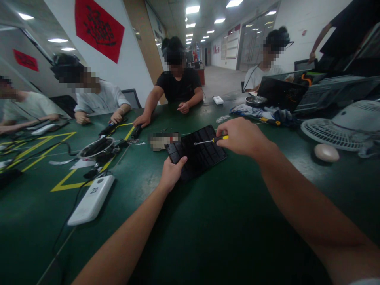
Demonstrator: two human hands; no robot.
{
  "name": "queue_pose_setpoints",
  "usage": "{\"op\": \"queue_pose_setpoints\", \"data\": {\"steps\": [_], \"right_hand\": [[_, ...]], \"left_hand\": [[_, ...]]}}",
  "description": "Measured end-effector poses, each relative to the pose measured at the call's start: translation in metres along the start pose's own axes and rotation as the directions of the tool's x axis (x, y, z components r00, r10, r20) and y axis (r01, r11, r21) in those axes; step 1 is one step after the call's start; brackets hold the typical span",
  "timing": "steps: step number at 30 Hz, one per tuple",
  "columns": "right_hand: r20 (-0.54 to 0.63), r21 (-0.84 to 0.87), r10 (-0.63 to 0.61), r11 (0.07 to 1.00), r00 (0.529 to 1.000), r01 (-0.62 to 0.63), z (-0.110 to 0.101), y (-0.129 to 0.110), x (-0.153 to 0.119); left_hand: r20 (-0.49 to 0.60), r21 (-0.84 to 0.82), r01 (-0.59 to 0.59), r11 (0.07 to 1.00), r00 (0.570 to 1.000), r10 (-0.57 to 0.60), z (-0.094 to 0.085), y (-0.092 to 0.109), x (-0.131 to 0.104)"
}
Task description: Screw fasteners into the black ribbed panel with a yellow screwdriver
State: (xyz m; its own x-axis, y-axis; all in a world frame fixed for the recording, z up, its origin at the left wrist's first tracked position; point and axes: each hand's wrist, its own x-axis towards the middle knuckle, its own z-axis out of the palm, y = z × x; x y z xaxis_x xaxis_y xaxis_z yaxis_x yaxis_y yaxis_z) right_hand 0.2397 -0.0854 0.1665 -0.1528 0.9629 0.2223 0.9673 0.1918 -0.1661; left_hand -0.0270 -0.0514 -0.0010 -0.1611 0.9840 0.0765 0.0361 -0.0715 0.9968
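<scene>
One black panel [199, 156], fan [346, 124] rightward, bowl [255, 105] beyond

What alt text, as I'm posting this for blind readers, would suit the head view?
A person's right hand holds a screwdriver with a yellow-and-black handle, its tip over a black gridded panel gripped by the left hand. They work at a green table; other people sit around it.

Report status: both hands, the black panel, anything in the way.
Left hand gripping black panel at left edge. Right hand gripping screwdriver, tip over panel, contact unclear. Closest clutter: blurred tan object by panel's left corner.
</scene>
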Motion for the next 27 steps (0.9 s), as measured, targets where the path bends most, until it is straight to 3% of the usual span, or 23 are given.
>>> {"op": "queue_pose_setpoints", "data": {"steps": [8, 14, 22, 27], "right_hand": [[0.045, -0.031, 0.023, 0.999, 0.999, -0.022, -0.004, -0.003, 0.0], [0.055, -0.004, -0.029, 1.0, 0.998, 0.029, -0.002, -0.002, -0.002], [0.092, 0.043, -0.049, 0.998, 0.995, 0.045, -0.007, -0.007, -0.004], [-0.024, 0.072, -0.072, 0.995, 0.997, 0.073, -0.026, 0.01, -0.011]], "left_hand": [[0.007, 0.013, 0.006, 1.0, 1.0, -0.006, 0.0, 0.002, -0.001], [0.019, 0.001, 0.013, 1.0, 1.0, -0.013, -0.001, 0.003, -0.001], [0.007, 0.007, 0.09, 0.996, 0.996, -0.09, -0.005, 0.015, 0.003], [-0.013, 0.031, 0.164, 0.986, 0.986, -0.164, -0.011, 0.025, 0.01]]}}
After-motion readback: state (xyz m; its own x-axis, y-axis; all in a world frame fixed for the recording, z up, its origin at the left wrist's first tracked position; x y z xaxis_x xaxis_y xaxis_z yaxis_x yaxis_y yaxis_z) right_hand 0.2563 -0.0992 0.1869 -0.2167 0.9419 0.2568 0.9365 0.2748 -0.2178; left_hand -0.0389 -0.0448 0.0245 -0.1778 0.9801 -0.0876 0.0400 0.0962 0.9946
